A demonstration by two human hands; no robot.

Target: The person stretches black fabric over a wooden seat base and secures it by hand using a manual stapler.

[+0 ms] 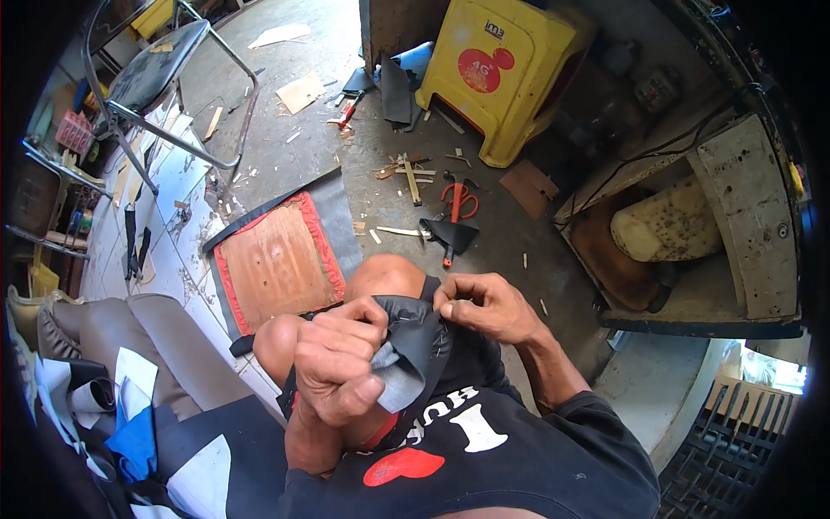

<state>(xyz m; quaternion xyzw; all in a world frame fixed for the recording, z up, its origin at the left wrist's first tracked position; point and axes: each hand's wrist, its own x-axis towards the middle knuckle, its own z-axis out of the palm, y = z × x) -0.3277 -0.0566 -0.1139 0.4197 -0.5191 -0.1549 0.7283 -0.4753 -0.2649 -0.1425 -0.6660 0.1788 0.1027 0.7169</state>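
Note:
Over my lap lies a piece of black leather-like material, part of it folded back to show a grey underside. My left hand is closed in a fist at its left edge, gripping it. At the right edge, my right hand pinches the material between thumb and fingers; anything small in the pinch is hidden. Beyond my knees a wooden seat panel with red padding round its border lies on a sheet of black material.
Red-handled scissors and a dark scrap lie ahead on the littered floor. Farther off are a red-handled tool, a yellow plastic stool and a metal-framed chair. Right stands an open wooden cabinet; left lie material offcuts.

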